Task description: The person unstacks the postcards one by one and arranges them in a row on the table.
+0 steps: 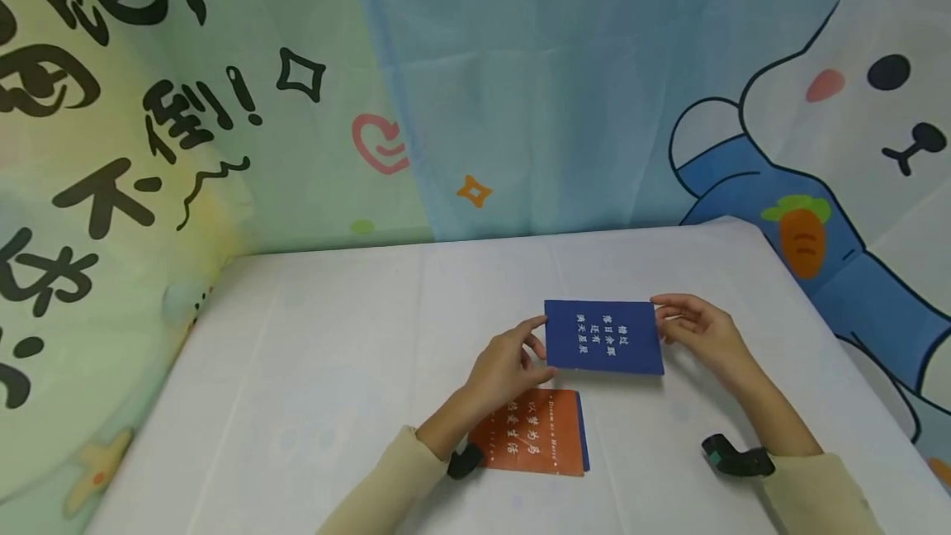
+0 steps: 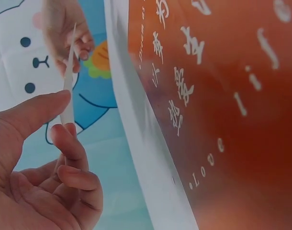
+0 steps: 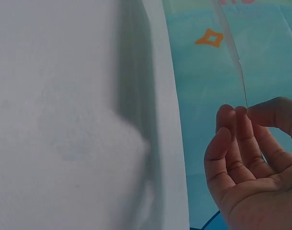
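A blue card (image 1: 603, 337) with white characters is held just above the white table (image 1: 334, 370), between both hands. My left hand (image 1: 541, 347) pinches its left edge with thumb and index finger. My right hand (image 1: 664, 319) pinches the right edge with its fingertips. In the left wrist view the card (image 2: 68, 91) shows edge-on between my left hand's thumb (image 2: 36, 112) and fingers, with the right hand (image 2: 64, 28) beyond. The right wrist view shows the thin card edge (image 3: 232, 52) above the curled fingers (image 3: 237, 139). An orange card (image 1: 531, 432) lies flat on the table under my left wrist.
A printed cloth backdrop (image 1: 520, 89) with a cartoon rabbit (image 1: 854, 106) hangs behind and to both sides of the table. The orange card (image 2: 222, 96) fills the right of the left wrist view. Black wrist cameras (image 1: 731, 456) sit on both sleeves.
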{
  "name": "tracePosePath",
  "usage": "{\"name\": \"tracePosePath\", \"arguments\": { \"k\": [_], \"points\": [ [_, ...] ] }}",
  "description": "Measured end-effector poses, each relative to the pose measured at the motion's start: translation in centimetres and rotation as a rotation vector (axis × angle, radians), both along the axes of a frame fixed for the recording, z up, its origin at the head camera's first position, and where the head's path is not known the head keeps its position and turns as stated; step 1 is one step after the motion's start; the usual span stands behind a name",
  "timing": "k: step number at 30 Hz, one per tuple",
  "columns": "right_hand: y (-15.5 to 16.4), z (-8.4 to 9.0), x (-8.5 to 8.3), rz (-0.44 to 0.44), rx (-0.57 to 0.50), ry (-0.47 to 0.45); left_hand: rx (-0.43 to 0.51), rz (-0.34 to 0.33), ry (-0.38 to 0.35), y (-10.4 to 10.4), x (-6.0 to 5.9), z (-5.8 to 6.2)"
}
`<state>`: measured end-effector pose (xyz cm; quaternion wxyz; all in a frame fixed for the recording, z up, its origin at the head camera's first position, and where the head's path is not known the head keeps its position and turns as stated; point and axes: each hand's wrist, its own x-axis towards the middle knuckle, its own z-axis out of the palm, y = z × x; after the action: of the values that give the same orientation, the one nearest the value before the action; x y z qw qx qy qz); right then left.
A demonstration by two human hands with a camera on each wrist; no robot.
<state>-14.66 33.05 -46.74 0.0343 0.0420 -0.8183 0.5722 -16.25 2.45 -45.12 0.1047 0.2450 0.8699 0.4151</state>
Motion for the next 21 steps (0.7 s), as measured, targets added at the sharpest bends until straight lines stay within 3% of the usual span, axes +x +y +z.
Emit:
{"name": "tracePosePath", "arguments": {
  "k": [12, 21],
  "points": [
    [0.8, 0.7, -1.1, -0.011, 0.031, -0.024, 0.034, 0.011, -0.051, 1.1, -1.5, -0.2],
    [1.4, 0.9, -1.7, -0.037, 0.055, -0.047, 0.043, 0.018, -0.062, 2.0, -2.5, -0.9]
  ]
}}
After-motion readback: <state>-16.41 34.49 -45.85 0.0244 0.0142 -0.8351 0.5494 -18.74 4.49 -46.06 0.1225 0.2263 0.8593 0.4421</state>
